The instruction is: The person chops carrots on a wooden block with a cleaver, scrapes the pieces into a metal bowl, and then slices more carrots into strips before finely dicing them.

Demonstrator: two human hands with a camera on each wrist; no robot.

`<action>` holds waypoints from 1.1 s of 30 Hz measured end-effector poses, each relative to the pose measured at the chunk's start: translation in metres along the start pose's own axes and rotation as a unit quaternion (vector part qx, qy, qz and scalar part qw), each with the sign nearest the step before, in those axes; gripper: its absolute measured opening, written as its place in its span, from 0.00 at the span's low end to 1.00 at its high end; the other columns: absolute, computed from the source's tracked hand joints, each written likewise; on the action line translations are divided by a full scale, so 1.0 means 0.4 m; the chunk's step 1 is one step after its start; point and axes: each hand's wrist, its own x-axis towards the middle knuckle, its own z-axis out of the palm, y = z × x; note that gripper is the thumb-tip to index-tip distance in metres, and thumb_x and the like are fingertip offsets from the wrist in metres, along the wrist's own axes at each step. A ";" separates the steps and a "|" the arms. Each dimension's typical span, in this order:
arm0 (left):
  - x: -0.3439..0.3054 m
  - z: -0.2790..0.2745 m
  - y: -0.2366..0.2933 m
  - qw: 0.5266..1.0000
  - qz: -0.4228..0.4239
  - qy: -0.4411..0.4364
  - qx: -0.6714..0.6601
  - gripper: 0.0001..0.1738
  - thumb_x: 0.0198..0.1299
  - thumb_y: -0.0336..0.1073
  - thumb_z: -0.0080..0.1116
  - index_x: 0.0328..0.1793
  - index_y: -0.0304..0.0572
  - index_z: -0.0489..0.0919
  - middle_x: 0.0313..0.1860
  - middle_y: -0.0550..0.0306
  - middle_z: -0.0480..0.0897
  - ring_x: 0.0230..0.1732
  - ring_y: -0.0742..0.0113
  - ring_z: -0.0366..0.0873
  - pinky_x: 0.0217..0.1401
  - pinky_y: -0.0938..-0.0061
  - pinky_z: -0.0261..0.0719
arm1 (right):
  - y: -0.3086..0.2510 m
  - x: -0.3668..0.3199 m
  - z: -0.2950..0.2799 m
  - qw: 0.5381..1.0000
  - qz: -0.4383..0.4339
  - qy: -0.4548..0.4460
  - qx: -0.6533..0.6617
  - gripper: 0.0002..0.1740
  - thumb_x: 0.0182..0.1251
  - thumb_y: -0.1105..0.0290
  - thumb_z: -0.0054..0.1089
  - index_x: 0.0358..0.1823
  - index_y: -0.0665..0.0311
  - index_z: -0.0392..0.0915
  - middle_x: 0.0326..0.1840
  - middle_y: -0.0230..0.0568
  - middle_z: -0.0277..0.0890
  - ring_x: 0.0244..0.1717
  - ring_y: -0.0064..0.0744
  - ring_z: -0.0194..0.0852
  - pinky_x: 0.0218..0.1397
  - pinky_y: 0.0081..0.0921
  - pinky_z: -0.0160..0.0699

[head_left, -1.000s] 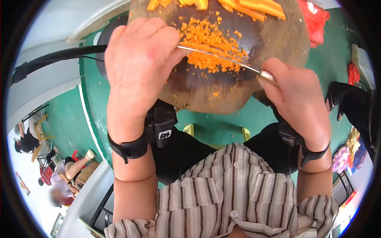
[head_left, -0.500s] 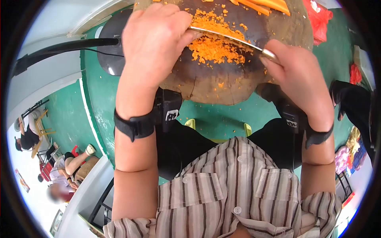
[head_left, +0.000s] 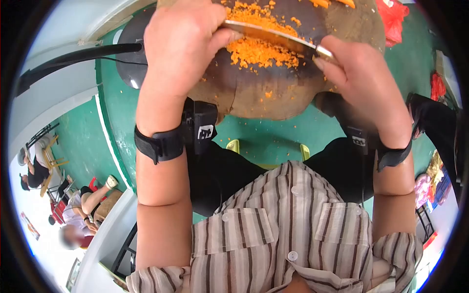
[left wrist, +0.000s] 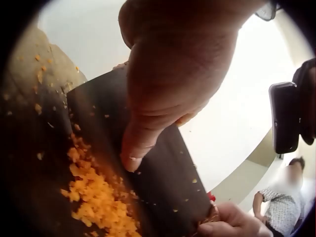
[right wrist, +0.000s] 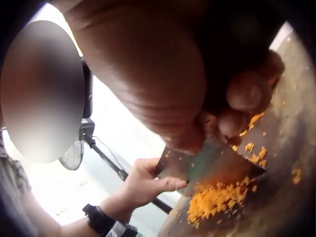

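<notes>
A cleaver point(head_left: 271, 35) spans the orange pile of minced carrot point(head_left: 264, 54) on a round wooden chopping block point(head_left: 273, 100). My right hand point(head_left: 364, 80) grips its handle. At the blade's other end, my left hand point(head_left: 183, 46) pinches the top corner between thumb and fingers. In the left wrist view, the left thumb point(left wrist: 133, 160) lies flat against the broad dark blade point(left wrist: 165, 182), with carrot bits point(left wrist: 101, 205) along its lower edge. The right wrist view shows the blade point(right wrist: 185, 165) tilted over the minced carrot point(right wrist: 217, 197).
Larger carrot pieces point(head_left: 320, 3) lie at the block's far edge. Left of the block stands a black round base point(head_left: 132, 73) with a dark pole point(head_left: 83, 54). A red plastic bag point(head_left: 392, 22) sits at right. Other people point(head_left: 80, 215) are seated at far left.
The cleaver has tilted, so more of its face shows. Both hands keep hold of it. The block has shifted upward in the head view, and most larger carrot pieces have left the frame.
</notes>
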 end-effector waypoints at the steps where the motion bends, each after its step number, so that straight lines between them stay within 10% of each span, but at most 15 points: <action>1: 0.000 -0.006 0.005 1.000 -0.010 -0.010 0.004 0.11 0.38 0.34 0.70 0.26 0.42 0.78 0.25 0.57 0.76 0.29 0.55 0.74 0.31 0.65 0.70 | -0.004 0.002 -0.013 1.000 -0.002 0.005 -0.003 0.11 0.57 0.66 0.59 0.32 0.64 0.70 0.22 0.51 0.71 0.31 0.55 0.73 0.33 0.47 0.69; 33: 0.016 -0.006 0.003 1.000 -0.005 0.011 0.012 0.12 0.43 0.39 0.69 0.28 0.43 0.78 0.26 0.52 0.77 0.30 0.51 0.76 0.30 0.62 0.72 | 0.006 0.006 -0.029 1.000 0.008 0.020 -0.011 0.09 0.60 0.69 0.56 0.33 0.68 0.69 0.22 0.54 0.66 0.28 0.56 0.67 0.29 0.40 0.64</action>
